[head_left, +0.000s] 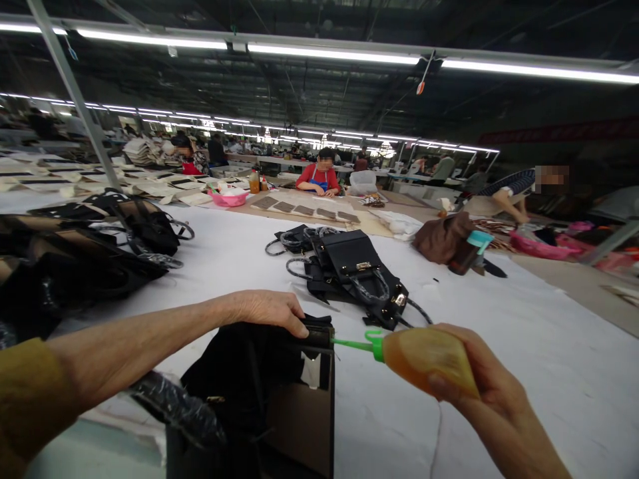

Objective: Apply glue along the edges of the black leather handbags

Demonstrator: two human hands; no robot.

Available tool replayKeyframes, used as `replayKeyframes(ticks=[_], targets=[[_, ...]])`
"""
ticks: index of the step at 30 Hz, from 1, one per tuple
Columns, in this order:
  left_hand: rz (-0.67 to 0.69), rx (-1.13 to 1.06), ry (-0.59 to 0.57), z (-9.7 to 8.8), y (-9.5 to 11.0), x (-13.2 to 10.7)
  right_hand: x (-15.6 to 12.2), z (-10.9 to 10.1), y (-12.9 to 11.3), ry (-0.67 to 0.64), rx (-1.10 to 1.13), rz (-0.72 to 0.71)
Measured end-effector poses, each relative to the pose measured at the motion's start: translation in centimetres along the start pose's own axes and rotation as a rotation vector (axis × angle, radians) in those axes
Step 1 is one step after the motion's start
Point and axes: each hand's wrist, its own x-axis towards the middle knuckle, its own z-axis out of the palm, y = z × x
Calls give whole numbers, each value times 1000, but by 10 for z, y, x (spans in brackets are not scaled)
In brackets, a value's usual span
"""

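"What is being worked on?"
"A black bag, lower centre of the frame, on a white-covered desk."
"And the hands?"
"The left hand grips the bag's upper edge, thumb on top. The right hand, lower right, is wrapped around an amber squeeze bottle, its green nozzle pointing left at the bag's corner."
"Beyond them?"
"Finished-looking handbags lie mid-frame; farther back, upper centre, is a person in red."
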Motion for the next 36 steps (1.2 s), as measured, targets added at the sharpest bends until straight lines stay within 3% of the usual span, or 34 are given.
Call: replayKeyframes(ticks=[13,19,36], targets=[[18,45,5,1,1,2,6,-2,4,13,17,-34],[47,60,-8,2,-2,5,2,-4,4,-62,-12,-4],[101,96,-21,6,-3,12,0,-6,13,-96,-12,54]])
